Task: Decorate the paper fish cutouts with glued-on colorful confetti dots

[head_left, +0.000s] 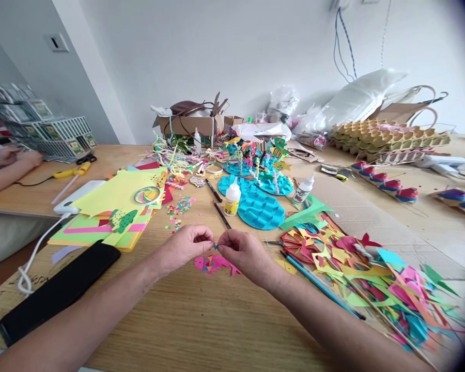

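My left hand (189, 244) and my right hand (246, 254) meet in front of me with fingers pinched. Between the fingertips shows a tiny blue paper piece (216, 247), partly hidden. Just beneath lies a pink paper fish (209, 264) with small coloured triangles on its body; my right hand covers part of it. Beyond my hands stand a white glue bottle (232, 198) with a yellow label and, beside it, a black pen (221, 215). Small paper confetti (181, 206) is scattered to the left of the pen.
Coloured paper sheets (112, 192) and a black case (62, 292) lie left. At right are paper scraps (356, 263), red-handled scissors (294, 243) and a second glue bottle (304, 189). Blue paper discs (259, 209) lie behind. Another person's hands (17, 157) are far left.
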Available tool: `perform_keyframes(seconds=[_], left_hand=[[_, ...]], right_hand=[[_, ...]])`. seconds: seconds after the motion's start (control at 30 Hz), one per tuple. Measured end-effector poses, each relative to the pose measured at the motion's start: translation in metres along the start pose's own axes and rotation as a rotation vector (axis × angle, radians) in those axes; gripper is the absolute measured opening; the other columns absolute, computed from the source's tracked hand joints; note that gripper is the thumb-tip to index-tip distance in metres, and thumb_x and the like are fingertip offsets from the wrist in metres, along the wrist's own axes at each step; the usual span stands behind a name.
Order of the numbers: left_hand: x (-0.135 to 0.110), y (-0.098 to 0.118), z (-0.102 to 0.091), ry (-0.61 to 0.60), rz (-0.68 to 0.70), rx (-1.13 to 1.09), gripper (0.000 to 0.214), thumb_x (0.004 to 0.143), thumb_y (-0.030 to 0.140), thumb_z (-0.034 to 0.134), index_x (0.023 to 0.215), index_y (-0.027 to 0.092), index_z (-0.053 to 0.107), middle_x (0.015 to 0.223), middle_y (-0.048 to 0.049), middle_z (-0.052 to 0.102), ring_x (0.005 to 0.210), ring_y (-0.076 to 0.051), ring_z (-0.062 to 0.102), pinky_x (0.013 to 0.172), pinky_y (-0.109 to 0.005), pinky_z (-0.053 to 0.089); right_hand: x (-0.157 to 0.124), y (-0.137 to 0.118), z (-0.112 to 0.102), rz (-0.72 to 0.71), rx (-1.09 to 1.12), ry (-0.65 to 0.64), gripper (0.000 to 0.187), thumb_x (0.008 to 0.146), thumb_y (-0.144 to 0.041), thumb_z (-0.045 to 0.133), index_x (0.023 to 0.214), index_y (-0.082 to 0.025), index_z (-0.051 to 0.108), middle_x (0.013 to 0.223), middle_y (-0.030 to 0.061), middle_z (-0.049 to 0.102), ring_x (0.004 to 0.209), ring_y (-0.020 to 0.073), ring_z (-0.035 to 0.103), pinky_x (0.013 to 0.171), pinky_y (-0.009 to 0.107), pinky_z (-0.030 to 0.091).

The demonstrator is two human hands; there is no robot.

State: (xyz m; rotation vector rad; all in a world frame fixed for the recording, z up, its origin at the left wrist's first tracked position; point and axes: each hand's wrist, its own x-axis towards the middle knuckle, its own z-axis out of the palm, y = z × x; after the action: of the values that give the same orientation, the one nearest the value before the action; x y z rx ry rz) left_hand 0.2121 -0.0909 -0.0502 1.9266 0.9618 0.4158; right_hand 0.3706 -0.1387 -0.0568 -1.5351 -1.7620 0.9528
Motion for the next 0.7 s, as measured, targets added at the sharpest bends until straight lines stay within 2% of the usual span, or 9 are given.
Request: perform_keyframes(seconds=[0.13,0.27,0.37,0.47,0.6,0.7], left_hand=[[-0.002,-0.002,-0.001,-0.022,-0.008,0.000,0.010,0.070,0.022,0.046,0.069,0.015,0.053,0.063,0.0037,0.047,0.063,-0.011,0.045,0.059,-0.021,0.036],[-0.013,-0.008,-0.001,0.043,0.023,0.238,0.010,0.074,0.017,0.045,0.068,0.016,0.053,0.062,0.0037,0.050,0.061,-0.011,0.046,0.056,-0.020,0.036],[-0.027,-0.018,0.004,0.114,0.170,0.480,0.014,0.078,0.013,0.043,0.068,0.017,0.054,0.068,0.0012,0.054,0.067,-0.013,0.050,0.060,-0.021,0.039],[-0.039,-0.031,0.011,0.155,0.343,0.625,0.018,0.082,0.010,0.039,0.076,0.016,0.055,0.076,-0.0022,0.056,0.074,-0.015,0.051,0.066,-0.025,0.043],[-0.045,-0.047,0.017,0.196,0.494,0.698,0.023,0.085,0.007,0.034,0.088,0.015,0.055,0.082,-0.0049,0.058,0.078,-0.017,0.052,0.071,-0.029,0.046],[-0.045,-0.051,0.018,0.210,0.523,0.708,0.024,0.085,0.006,0.034,0.089,0.014,0.056,0.081,-0.0057,0.059,0.078,-0.018,0.053,0.070,-0.031,0.047]], right_hand=[[0.001,0.000,-0.002,0.012,0.006,-0.060,0.008,0.070,-0.012,0.048,0.066,-0.015,0.053,0.052,-0.0054,0.047,0.046,0.0062,0.041,0.042,0.016,0.027],[0.003,0.003,-0.007,0.001,-0.123,-0.166,0.008,0.071,-0.012,0.048,0.071,-0.015,0.056,0.056,-0.0038,0.052,0.048,0.0068,0.043,0.042,0.016,0.028],[0.006,0.004,-0.011,-0.066,-0.325,-0.227,0.011,0.071,-0.012,0.048,0.072,-0.016,0.057,0.061,-0.0023,0.056,0.052,0.0079,0.046,0.044,0.017,0.029],[0.012,0.002,-0.014,-0.164,-0.557,-0.283,0.014,0.073,-0.014,0.046,0.076,-0.017,0.059,0.069,0.0002,0.061,0.059,0.0098,0.050,0.048,0.018,0.031],[0.020,0.000,-0.013,-0.229,-0.671,-0.369,0.015,0.073,-0.017,0.048,0.076,-0.017,0.063,0.076,0.0039,0.064,0.068,0.0137,0.055,0.055,0.021,0.035],[0.026,-0.001,-0.011,-0.285,-0.723,-0.420,0.017,0.074,-0.016,0.046,0.079,-0.017,0.063,0.083,0.0059,0.064,0.074,0.0157,0.056,0.060,0.022,0.036]])
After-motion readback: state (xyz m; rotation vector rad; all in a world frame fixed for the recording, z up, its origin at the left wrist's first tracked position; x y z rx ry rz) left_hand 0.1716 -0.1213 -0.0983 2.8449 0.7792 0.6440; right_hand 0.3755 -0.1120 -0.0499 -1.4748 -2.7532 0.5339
